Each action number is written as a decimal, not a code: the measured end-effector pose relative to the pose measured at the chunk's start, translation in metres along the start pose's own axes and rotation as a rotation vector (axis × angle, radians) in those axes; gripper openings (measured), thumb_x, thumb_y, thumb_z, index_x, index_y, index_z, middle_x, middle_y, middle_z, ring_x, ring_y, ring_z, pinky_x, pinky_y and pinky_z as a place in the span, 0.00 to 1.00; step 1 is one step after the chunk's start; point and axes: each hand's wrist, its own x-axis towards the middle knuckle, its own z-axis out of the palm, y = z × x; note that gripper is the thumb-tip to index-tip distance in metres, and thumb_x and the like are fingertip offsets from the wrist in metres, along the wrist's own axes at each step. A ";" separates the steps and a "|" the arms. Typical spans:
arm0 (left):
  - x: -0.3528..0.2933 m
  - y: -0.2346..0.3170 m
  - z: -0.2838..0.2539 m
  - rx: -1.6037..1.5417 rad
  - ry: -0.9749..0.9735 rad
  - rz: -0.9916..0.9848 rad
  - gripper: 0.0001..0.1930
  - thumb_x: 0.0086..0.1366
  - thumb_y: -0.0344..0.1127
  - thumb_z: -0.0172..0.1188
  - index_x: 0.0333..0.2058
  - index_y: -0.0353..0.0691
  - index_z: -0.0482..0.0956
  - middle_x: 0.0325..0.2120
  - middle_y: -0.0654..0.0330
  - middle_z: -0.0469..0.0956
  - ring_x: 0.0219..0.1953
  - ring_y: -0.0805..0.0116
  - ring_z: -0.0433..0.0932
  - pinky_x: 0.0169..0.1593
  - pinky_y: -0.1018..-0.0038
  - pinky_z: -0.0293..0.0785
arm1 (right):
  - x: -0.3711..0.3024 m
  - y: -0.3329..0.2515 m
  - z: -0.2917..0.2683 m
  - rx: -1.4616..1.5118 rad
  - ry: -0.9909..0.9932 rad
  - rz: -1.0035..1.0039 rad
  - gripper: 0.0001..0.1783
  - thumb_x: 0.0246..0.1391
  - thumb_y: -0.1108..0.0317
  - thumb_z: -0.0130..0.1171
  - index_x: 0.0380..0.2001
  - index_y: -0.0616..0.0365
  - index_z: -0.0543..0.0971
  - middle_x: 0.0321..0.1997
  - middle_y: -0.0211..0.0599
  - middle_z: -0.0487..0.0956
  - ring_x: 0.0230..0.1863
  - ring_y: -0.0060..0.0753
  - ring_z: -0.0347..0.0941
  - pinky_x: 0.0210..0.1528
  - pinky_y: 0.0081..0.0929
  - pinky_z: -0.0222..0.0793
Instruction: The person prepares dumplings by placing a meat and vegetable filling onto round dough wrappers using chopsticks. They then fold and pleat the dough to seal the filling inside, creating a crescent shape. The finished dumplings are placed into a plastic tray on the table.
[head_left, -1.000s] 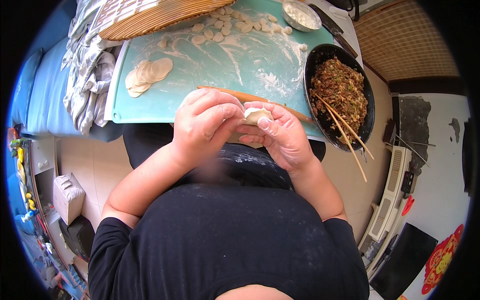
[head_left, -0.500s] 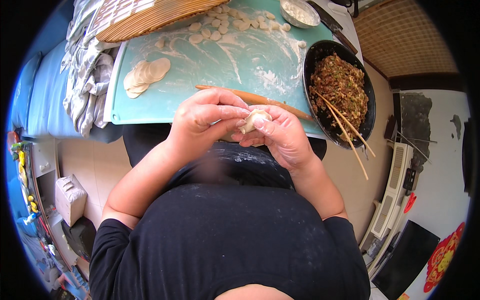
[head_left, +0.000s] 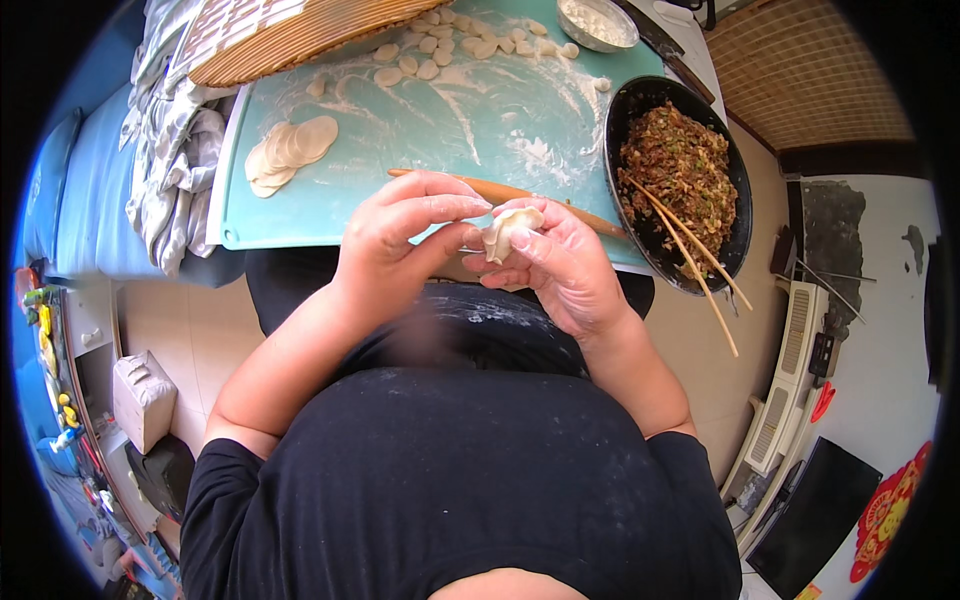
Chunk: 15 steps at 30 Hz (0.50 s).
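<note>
A floury dumpling (head_left: 508,236) with a folded, pleated edge is held over the near edge of the board. My right hand (head_left: 568,262) is closed around it, the thumb pressed on its front and the fingers behind. At the dumpling's left end is my left hand (head_left: 400,228), thumb and forefinger slightly apart; the thumb tip is beside or touching the dough. Just beyond my hands lies a wooden rolling pin (head_left: 490,190), partly hidden by them. Overlapping round wrappers (head_left: 290,152) are stacked on the left of the green board (head_left: 400,130).
A black pan (head_left: 744,205) of minced filling (head_left: 680,160) stands at the right, with chopsticks (head_left: 695,255) overhanging its rim. Small dough pieces (head_left: 430,55), a flour bowl (head_left: 598,25) and a knife (head_left: 690,78) lie farther back. A ribbed wooden tray (head_left: 300,45) covers the far left corner.
My left thumb and forefinger have parted and drawn back slightly left from the dumpling's edge. The dumpling has tilted a little in my right hand, showing more of its folded edge.
</note>
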 end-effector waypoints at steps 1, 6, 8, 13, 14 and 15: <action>-0.001 -0.002 0.000 -0.055 0.008 -0.043 0.10 0.46 0.24 0.62 0.31 0.38 0.78 0.29 0.60 0.76 0.31 0.65 0.75 0.35 0.75 0.71 | 0.000 0.000 0.001 -0.013 -0.011 0.004 0.16 0.53 0.65 0.53 0.43 0.62 0.67 0.38 0.42 0.75 0.39 0.34 0.75 0.37 0.24 0.74; -0.001 0.000 -0.002 -0.113 -0.118 -0.112 0.10 0.46 0.23 0.62 0.30 0.39 0.79 0.28 0.60 0.75 0.31 0.67 0.75 0.34 0.76 0.71 | -0.001 0.002 0.000 -0.057 -0.033 0.025 0.17 0.53 0.65 0.53 0.43 0.63 0.69 0.37 0.42 0.76 0.39 0.34 0.75 0.37 0.24 0.75; 0.000 0.002 -0.003 -0.083 -0.138 -0.092 0.09 0.45 0.24 0.62 0.29 0.39 0.78 0.27 0.60 0.75 0.30 0.66 0.75 0.33 0.75 0.71 | -0.002 0.001 0.000 -0.070 -0.027 0.029 0.17 0.53 0.65 0.53 0.43 0.64 0.68 0.37 0.42 0.76 0.39 0.34 0.75 0.37 0.23 0.75; 0.003 0.003 -0.002 0.161 -0.123 0.048 0.09 0.44 0.25 0.62 0.27 0.40 0.76 0.26 0.61 0.73 0.29 0.63 0.74 0.32 0.74 0.70 | -0.001 0.004 -0.001 -0.071 -0.010 0.052 0.17 0.54 0.66 0.52 0.44 0.64 0.67 0.38 0.39 0.75 0.39 0.33 0.75 0.40 0.24 0.72; 0.002 0.003 -0.001 0.172 -0.126 0.045 0.09 0.44 0.25 0.62 0.27 0.40 0.76 0.26 0.61 0.73 0.30 0.63 0.74 0.32 0.74 0.70 | -0.001 0.006 -0.002 -0.055 -0.006 0.046 0.17 0.54 0.65 0.51 0.44 0.64 0.67 0.38 0.39 0.75 0.39 0.33 0.75 0.40 0.24 0.72; 0.001 0.004 0.000 0.182 -0.128 0.042 0.09 0.44 0.25 0.62 0.27 0.40 0.76 0.27 0.60 0.74 0.30 0.63 0.74 0.32 0.73 0.70 | -0.001 0.005 -0.002 -0.045 -0.003 0.044 0.17 0.54 0.65 0.51 0.44 0.64 0.67 0.39 0.39 0.75 0.39 0.32 0.75 0.40 0.24 0.72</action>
